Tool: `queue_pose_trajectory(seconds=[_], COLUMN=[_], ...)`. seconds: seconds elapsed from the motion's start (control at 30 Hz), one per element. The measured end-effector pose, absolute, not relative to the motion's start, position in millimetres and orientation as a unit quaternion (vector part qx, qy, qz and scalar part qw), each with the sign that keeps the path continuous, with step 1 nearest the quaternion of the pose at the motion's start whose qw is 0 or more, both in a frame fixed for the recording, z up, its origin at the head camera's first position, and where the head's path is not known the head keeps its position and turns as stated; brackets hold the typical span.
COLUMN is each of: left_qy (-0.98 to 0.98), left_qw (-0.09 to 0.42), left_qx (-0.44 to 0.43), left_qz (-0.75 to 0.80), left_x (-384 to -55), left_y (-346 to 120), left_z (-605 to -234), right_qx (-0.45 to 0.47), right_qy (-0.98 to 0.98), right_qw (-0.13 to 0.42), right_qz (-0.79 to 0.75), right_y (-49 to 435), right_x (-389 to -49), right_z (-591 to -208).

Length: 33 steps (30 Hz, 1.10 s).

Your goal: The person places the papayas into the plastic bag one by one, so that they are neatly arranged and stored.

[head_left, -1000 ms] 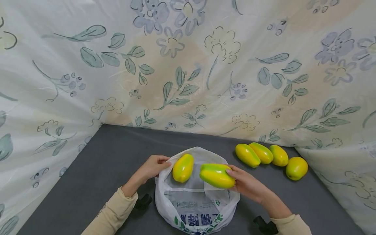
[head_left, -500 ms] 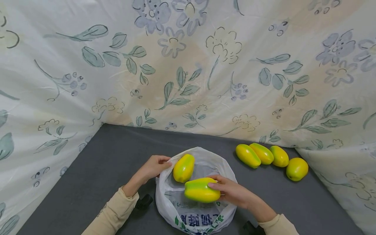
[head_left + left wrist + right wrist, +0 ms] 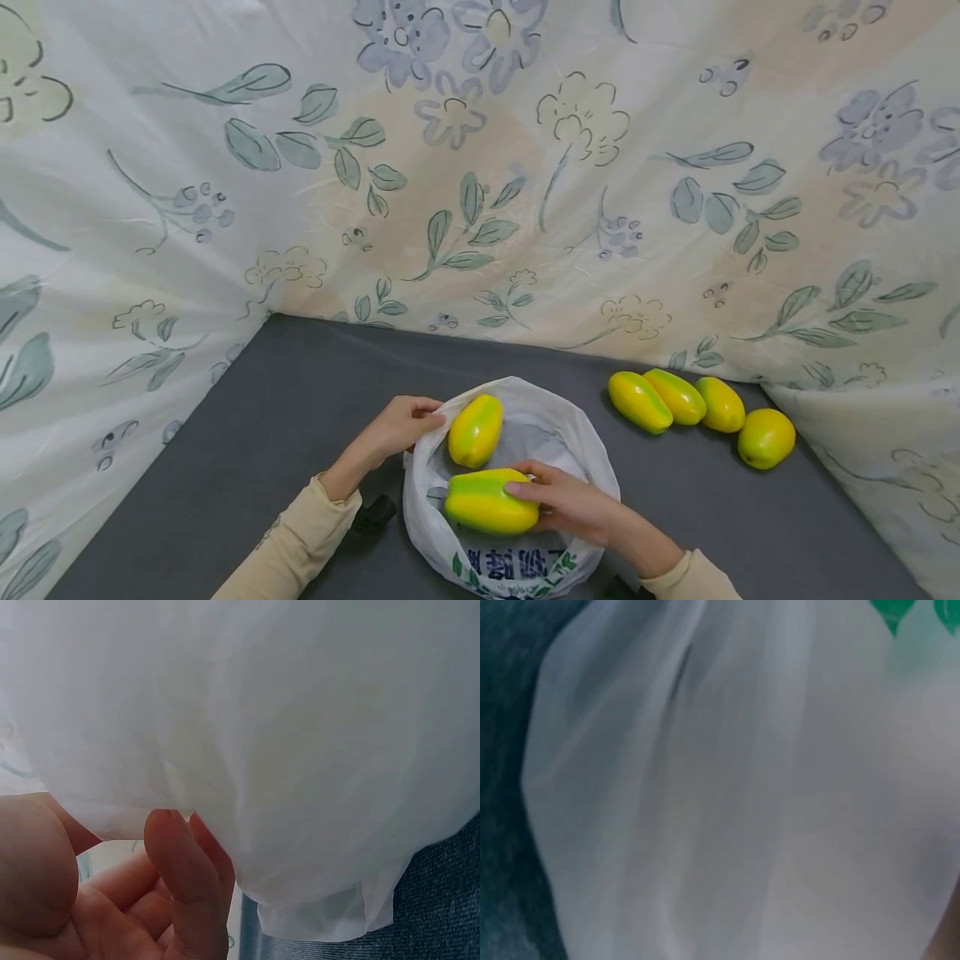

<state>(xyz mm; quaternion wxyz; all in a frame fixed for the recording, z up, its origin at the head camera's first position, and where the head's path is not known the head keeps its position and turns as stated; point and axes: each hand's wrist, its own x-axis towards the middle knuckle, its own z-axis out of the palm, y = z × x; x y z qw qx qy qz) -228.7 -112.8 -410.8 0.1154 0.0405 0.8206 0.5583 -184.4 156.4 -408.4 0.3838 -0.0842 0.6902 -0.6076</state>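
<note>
A white plastic bag (image 3: 600, 462) with dark blue lettering and green leaves stands wide-mouthed in the head view. My left hand (image 3: 396, 429) pinches its rim at the left; the left wrist view has thumb and fingers at the bag's edge (image 3: 225, 750). Inside, toward the far left wall, lies a yellow-green papaya (image 3: 476, 431). My right hand (image 3: 573, 504) reaches over the right rim and grips a second papaya (image 3: 487, 502), lying sideways within the bag's mouth. In the right wrist view the bag's side (image 3: 727, 795) fills most of the picture and hides the fingers.
Several more papayas (image 3: 641, 402) lie in a row at the back right of the dark grey table (image 3: 322, 367). The rightmost one (image 3: 767, 438) sits close to the table's right edge. A flowered curtain (image 3: 420, 208) hangs behind and along both sides.
My right hand has carried its papaya left and nearer to me, from the bag's right rim to over the middle of the mouth and lower. My left hand keeps its hold on the rim.
</note>
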Motion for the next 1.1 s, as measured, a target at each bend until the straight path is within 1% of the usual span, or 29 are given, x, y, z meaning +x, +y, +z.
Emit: queue_pose_trajectory(seconds=[0.13, 0.5, 0.93, 1.1], left_qy=[0.820, 0.815, 0.814, 0.812], left_qw=[0.116, 0.118, 0.117, 0.117], left_qx=[0.039, 0.044, 0.044, 0.043], left_qz=[0.559, 0.565, 0.567, 0.570], left_x=[-228.3, -227.2, -227.2, -226.8], left_y=[-112.7, -113.7, -113.7, -113.5], left_z=[-410.0, -408.8, -410.1, -410.2], right_qx=[-0.080, -0.103, -0.112, -0.121], right_qy=[0.702, 0.722, 0.750, 0.755], right_qw=[0.380, 0.397, 0.376, 0.379], right_qz=[-0.597, -0.557, -0.532, -0.521], right_y=[152.9, 147.7, 150.9, 151.6], right_x=[-182.5, -180.9, -180.9, -185.4], right_z=[-409.7, -408.5, -401.7, -401.7])
